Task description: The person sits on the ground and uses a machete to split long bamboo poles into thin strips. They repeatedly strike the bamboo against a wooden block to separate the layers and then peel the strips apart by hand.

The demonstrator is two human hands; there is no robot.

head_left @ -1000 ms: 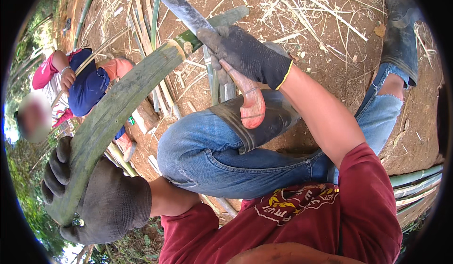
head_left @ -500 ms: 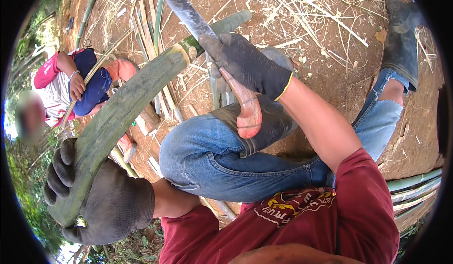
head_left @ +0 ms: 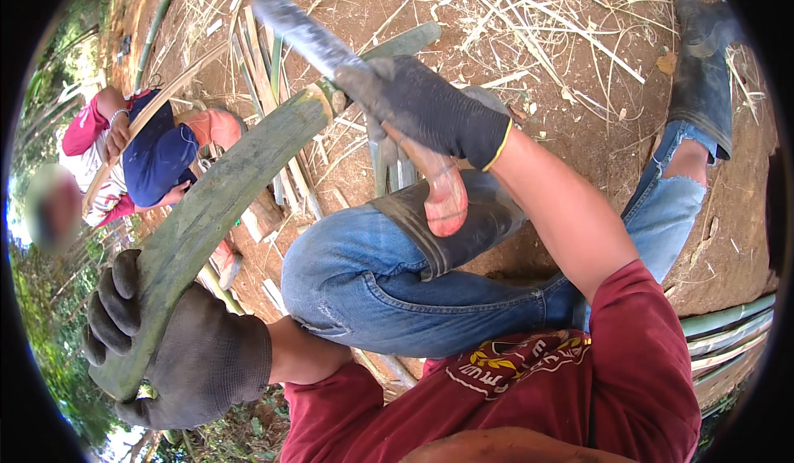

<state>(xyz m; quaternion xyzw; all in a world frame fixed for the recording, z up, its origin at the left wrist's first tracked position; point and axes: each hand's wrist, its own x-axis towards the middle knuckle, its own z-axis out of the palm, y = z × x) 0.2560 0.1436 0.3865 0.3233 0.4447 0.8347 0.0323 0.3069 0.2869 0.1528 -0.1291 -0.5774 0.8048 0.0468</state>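
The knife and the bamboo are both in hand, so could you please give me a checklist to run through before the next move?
1. Left hand gripping the bamboo: ok, fingers curl around its lower end.
2. Right hand holding the knife: ok, by the handle.
3. Gloves on both hands: ok.
4. Left hand away from the blade: ok, well apart along the bamboo.
5. Blade touching the bamboo: cannot tell; the blade is blurred.
6. Other person at a safe distance: cannot tell.

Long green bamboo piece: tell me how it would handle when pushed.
The bamboo piece is probably stiff, being broad with a node ring. Its smooth-looking skin may slip. Held near one end by the left hand, it could swing.
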